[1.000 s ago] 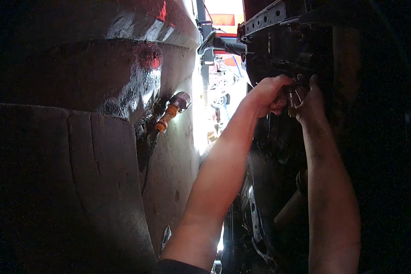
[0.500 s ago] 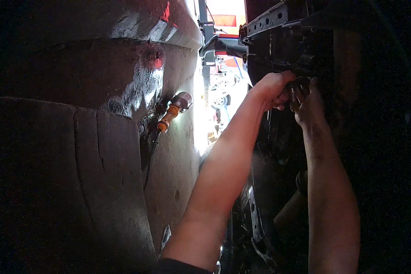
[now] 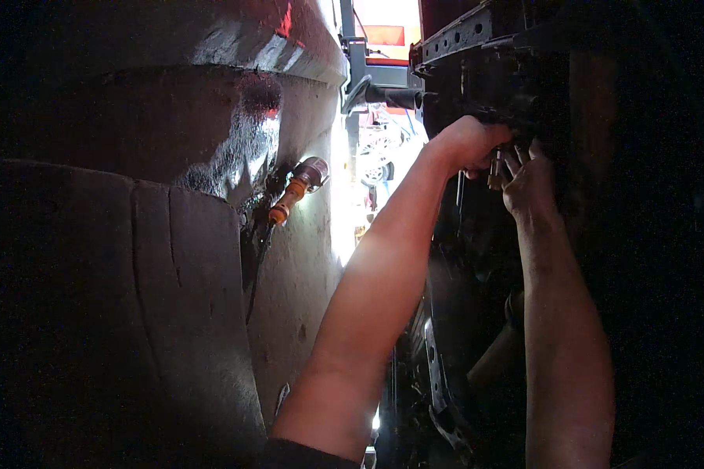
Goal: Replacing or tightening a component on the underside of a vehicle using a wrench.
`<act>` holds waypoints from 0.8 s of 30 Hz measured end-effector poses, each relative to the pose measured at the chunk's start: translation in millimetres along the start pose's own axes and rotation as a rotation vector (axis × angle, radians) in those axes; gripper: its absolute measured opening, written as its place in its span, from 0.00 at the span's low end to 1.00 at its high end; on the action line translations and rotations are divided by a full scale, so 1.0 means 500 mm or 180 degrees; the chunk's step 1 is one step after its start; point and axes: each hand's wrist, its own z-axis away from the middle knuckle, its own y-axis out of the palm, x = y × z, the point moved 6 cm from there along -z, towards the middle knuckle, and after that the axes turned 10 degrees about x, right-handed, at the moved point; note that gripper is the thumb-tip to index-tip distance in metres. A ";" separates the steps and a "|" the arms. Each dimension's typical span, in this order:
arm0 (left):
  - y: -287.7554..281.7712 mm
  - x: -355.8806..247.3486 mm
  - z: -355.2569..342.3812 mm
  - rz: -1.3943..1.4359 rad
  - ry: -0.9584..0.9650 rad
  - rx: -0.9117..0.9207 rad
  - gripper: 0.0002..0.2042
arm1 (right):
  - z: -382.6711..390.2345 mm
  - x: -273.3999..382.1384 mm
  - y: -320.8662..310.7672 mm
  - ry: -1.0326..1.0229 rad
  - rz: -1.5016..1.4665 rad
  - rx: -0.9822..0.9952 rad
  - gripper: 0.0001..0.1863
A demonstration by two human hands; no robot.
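metal piece point(image 3: 495, 173) sits between left hand point(image 3: 477, 146) and right hand point(image 3: 530, 186). right fingers are spread; whether either hand pinches it, i cannot tell.

You wear this camera on your head, the left of a fisheye pair set side by side, and it looks along your left forearm point(image 3: 368, 305) and right forearm point(image 3: 565, 313), which loom close from the lower edge, toward your left hand point(image 3: 473, 144) and right hand point(image 3: 530, 187), farther off above and right of centre. It faces into the narrow gap between a grey panel point(image 3: 289, 266), near on your left, and a perforated rail point(image 3: 461, 35) high on your right, with the bright background point(image 3: 379, 152) well beyond the panel's right edge.
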 end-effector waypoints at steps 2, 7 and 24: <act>0.002 0.001 -0.001 -0.0460 0.0132 0.0004 0.15 | 0.009 -0.002 0.012 0.0014 -0.0183 -0.0039 0.23; -0.004 0.002 -0.009 -0.1325 0.0441 -0.0190 0.17 | 0.030 0.008 0.024 0.0088 -0.0181 -0.0021 0.23; 0.008 -0.034 0.030 -0.1915 0.0554 -0.1165 0.21 | 0.021 0.008 0.002 -0.0053 -0.0322 -0.0440 0.19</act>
